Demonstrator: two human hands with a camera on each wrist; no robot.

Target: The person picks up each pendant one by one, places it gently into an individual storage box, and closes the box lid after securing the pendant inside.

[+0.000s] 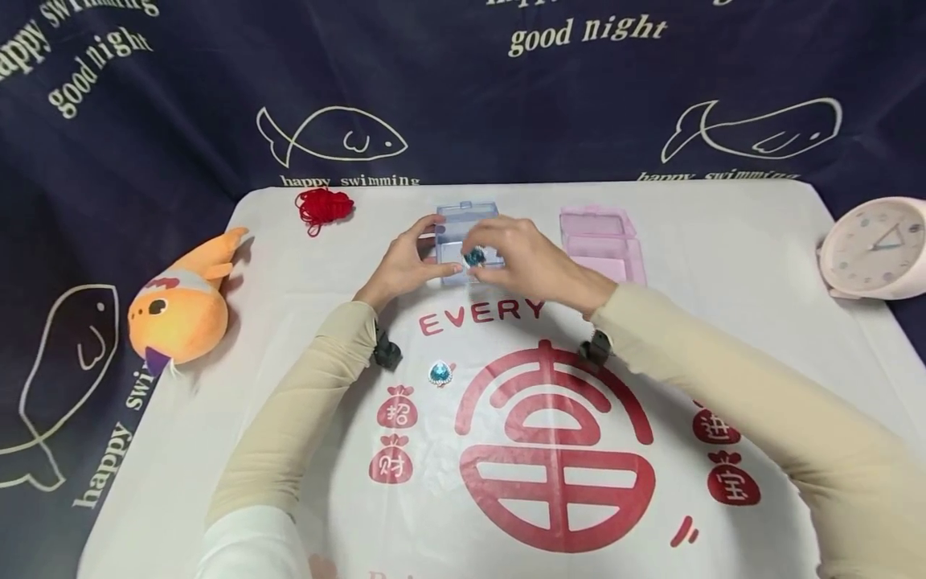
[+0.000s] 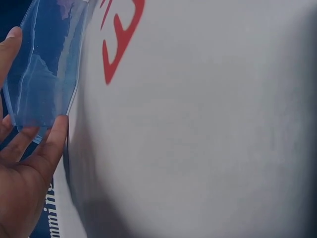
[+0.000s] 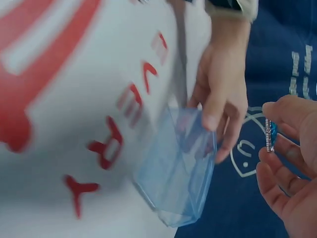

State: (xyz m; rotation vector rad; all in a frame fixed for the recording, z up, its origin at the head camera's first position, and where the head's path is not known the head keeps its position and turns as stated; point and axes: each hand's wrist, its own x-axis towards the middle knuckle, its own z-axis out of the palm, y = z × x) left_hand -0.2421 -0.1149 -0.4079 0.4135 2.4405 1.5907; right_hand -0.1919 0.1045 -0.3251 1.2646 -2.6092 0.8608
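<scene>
At the back of the table stands a clear blue plastic box with its lid raised. My left hand grips its left side, thumb along the front; the left wrist view shows fingers against the box wall. My right hand pinches a blue gem ornament with a sparkling silver rim, over the box in the head view. Edge-on, the gem shows between thumb and fingertips in the right wrist view. A similar heart-shaped blue gem lies on the table nearer the front.
Right of the blue box is a clear pink box, lid raised. A red yarn bundle lies at the back left, an orange plush fish at the left edge. A pale clock stands at the right edge of the white printed tablecloth.
</scene>
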